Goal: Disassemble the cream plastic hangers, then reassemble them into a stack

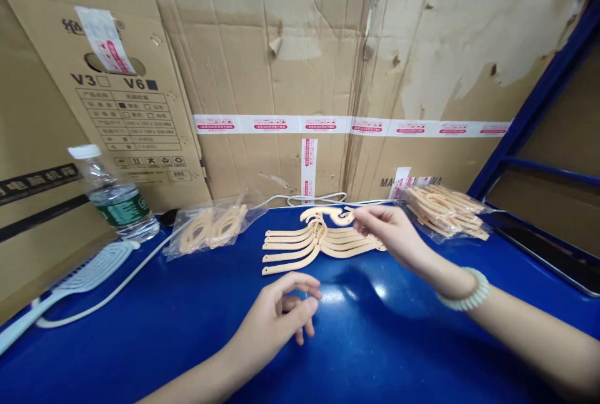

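Several beige plastic clothes hangers (295, 252) lie overlapped on the blue table, their arms fanned to the left and right and their hooks bunched at the middle. Behind them is a curved beige hook piece (344, 217). My right hand (391, 232) reaches over the right end of the hangers, its thumb and fingers pinched at this hook piece; the contact is partly hidden. Closer to me, my left hand (288, 310) hovers in front of the hangers with its fingers loosely bent and apart, holding nothing.
A clear bag of beige parts (213, 229) lies left, another bag of beige parts (443, 210) right. Further left are a water bottle (119, 201), a pale hairbrush (94, 272) and a white cable (117, 294). A black phone (550, 257) lies right. Cardboard (272, 72) walls the back.
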A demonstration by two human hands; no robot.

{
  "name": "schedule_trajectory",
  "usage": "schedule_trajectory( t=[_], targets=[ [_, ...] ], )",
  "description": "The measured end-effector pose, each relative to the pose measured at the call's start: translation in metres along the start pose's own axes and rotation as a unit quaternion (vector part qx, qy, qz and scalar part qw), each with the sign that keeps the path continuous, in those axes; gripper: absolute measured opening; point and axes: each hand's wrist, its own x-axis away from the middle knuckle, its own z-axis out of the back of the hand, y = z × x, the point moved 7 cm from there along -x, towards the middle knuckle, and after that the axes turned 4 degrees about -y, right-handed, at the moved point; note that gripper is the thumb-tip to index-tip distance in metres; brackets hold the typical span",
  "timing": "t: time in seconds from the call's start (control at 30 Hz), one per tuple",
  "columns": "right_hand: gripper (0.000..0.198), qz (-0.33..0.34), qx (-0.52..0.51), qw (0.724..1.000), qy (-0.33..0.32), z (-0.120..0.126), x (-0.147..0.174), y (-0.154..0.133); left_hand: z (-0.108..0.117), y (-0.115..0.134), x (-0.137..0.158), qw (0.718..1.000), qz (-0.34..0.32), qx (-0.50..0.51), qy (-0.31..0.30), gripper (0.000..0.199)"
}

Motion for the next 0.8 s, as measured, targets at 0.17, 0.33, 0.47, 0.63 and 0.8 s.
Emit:
schedule_trajectory(
  t=[0.17, 0.33, 0.47, 0.63, 0.8],
  targets=[
    [0.038, -0.093, -0.293, 0.936, -0.171, -0.076, 0.047, -0.024, -0.003, -0.007, -0.001, 0.994, 0.010, 0.097, 0.040, 0.053],
    [0.037, -0.013, -0.213, 0.948, -0.234, -0.090, 0.055, -0.034, 0.008, -0.011, -0.002, 0.989, 0.000, 0.115, 0.096, 0.045],
    [0.023, 0.078, -0.017, 0.986, -0.146, -0.052, 0.035, -0.017, 0.026, -0.008, -0.003, 0.984, -0.005, 0.114, 0.134, 0.044],
    [0.008, 0.121, 0.159, 0.967, -0.159, -0.033, 0.020, 0.021, 0.047, -0.008, -0.005, 0.976, -0.017, 0.125, 0.178, 0.043],
    [0.007, 0.099, 0.134, 0.974, -0.156, -0.043, 0.016, 0.035, 0.051, -0.009, -0.009, 0.978, -0.023, 0.114, 0.172, 0.039]
  ],
)
